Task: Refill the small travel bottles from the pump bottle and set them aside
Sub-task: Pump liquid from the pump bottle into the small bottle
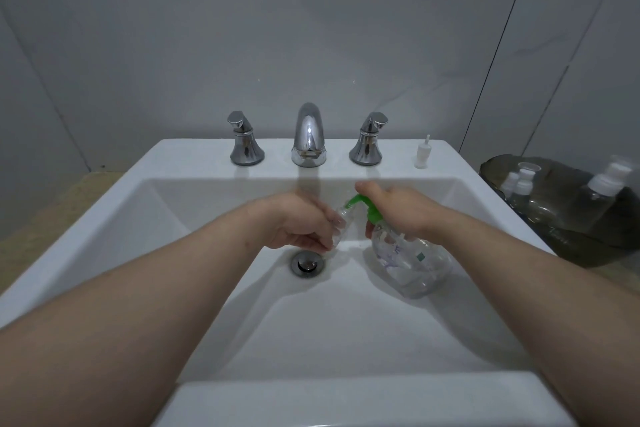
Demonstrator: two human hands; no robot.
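**Small bottle held at the pump spout, over the basin**

Both hands work above the white sink (194, 163), just behind the drain (307, 263). The left hand (301, 224) has its grip closed round a small clear travel bottle (341, 224), held tilted with its open mouth up against the tip of the green pump head (365, 206). The right hand (403, 208) sits on top of the pump bottle (412, 263), fingers curled round the neck below the green collar. The pump bottle is clear (only a little liquid shows near its base) and leans in the basin to the right of the drain.

On the sink ledge, right of the chrome faucet (309, 135), stands a small white cap (422, 154). On the counter to the right, a dark glass dish (588, 250) holds more clear bottles (519, 185) with white tops, blurred in this view.
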